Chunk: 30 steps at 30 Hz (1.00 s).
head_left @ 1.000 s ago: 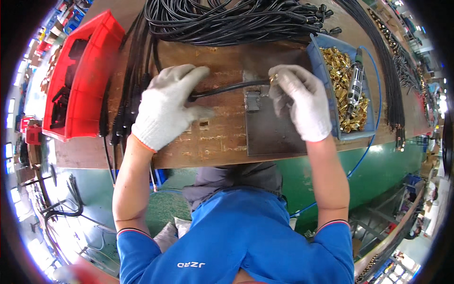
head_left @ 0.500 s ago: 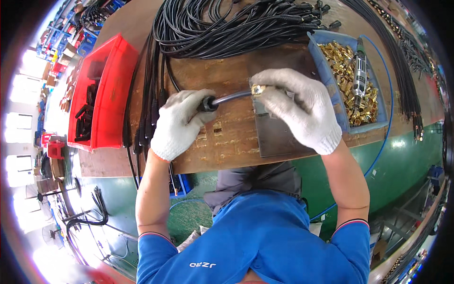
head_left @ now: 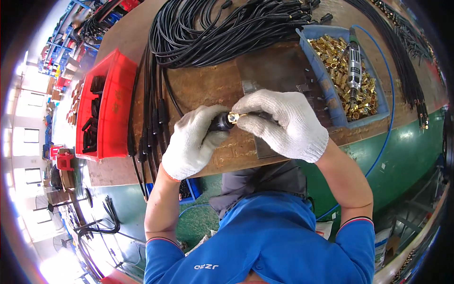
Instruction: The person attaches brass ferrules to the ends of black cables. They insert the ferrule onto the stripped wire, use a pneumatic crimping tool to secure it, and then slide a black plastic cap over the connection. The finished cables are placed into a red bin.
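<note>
My left hand (head_left: 190,143), in a white knit glove, is wrapped round a black sleeve (head_left: 220,123) above the wooden table. A brass connector (head_left: 232,118) shows right at the sleeve's end, on the tip of a black cable whose short bare stretch is not visible now. Thumb and fingers of my right hand (head_left: 286,127), also gloved, pinch that connector from the right. The fingertips of both hands are nearly touching. Most of the sleeve is hidden inside the left glove.
A red bin (head_left: 113,106) with black parts stands left. Behind lies a big bundle of black cables (head_left: 198,40). At right, a blue bin (head_left: 338,120) holds brass connectors, with a power tool (head_left: 354,71) on top and a blue hose (head_left: 390,94) beside it. A dark plate (head_left: 267,150) lies on the table.
My hands have come together. The cable stretch between them has gone from sight, and the black sleeve now meets the brass connector. The whole view has shifted slightly.
</note>
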Tool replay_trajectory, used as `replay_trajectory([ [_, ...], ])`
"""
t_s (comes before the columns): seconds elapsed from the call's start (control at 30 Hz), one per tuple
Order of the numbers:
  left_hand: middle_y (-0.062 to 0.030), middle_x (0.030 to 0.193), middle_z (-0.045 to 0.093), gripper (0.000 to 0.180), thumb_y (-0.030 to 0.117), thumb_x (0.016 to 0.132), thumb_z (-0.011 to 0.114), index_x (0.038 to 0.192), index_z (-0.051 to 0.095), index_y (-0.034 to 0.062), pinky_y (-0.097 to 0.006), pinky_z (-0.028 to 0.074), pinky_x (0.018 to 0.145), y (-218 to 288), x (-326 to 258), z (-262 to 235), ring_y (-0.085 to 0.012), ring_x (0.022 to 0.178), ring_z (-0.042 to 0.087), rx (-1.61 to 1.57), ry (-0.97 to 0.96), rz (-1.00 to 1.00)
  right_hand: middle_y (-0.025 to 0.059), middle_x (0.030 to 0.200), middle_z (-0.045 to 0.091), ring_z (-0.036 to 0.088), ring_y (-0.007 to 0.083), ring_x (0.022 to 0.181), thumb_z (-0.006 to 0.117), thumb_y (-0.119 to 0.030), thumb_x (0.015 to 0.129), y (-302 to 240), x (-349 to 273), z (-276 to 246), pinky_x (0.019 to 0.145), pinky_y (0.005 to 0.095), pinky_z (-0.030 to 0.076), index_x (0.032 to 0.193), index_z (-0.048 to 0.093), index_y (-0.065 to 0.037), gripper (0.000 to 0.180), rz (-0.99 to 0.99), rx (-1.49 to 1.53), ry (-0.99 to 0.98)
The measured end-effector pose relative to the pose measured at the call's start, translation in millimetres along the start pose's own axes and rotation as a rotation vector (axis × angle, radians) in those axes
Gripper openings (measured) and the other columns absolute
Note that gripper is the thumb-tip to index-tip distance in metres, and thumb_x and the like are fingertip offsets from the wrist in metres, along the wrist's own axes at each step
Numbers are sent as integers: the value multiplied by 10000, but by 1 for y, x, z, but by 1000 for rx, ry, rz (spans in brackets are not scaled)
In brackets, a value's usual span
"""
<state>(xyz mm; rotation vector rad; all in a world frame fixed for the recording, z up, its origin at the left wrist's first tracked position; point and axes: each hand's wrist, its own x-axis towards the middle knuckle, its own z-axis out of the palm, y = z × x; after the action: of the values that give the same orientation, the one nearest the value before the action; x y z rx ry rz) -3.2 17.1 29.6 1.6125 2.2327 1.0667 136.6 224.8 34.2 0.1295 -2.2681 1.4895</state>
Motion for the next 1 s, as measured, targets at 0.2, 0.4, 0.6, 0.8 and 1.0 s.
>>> replay_trajectory([
  [0.2, -209, 1020, 718, 429, 258, 944, 757, 1248, 651, -25, -450, 563, 850, -3, 2, 0, -407, 924, 709, 97, -34, 64, 139, 1000, 791, 790, 307, 912, 751, -147, 1002, 7, -6, 2, 779, 369, 610, 1119, 742, -47, 154, 47, 58, -14],
  [0.4, -210, 1003, 711, 440, 228, 915, 753, 1247, 634, -36, -478, 558, 855, 0, 4, 3, -436, 912, 691, -84, -100, -67, 141, 1054, 802, 795, 318, 918, 801, -100, 954, 21, -5, 1, 769, 366, 630, 1110, 767, -29, 175, -125, -88, 1],
  [0.6, -149, 882, 646, 406, 151, 858, 800, 1213, 640, 35, -492, 521, 752, -2, 17, 13, -387, 806, 657, 315, -1, 200, 143, 1050, 806, 798, 323, 930, 797, -96, 954, 37, -6, -5, 775, 369, 632, 1109, 771, -47, 166, -148, -96, -3],
  [0.8, -159, 917, 674, 447, 155, 852, 804, 1241, 626, 29, -503, 527, 757, 4, 21, 23, -395, 818, 662, 498, -65, 145, 142, 1018, 790, 777, 357, 906, 772, -143, 978, 49, -10, -2, 756, 403, 620, 1101, 749, -74, 142, -113, -140, 0],
  [1.0, -191, 934, 716, 454, 197, 883, 799, 1261, 619, 23, -496, 550, 757, -4, 26, 24, -396, 845, 715, 410, -228, 93, 158, 997, 775, 769, 376, 902, 751, -148, 993, 54, -11, -7, 748, 425, 605, 1092, 731, -69, 128, -112, -166, -69],
])
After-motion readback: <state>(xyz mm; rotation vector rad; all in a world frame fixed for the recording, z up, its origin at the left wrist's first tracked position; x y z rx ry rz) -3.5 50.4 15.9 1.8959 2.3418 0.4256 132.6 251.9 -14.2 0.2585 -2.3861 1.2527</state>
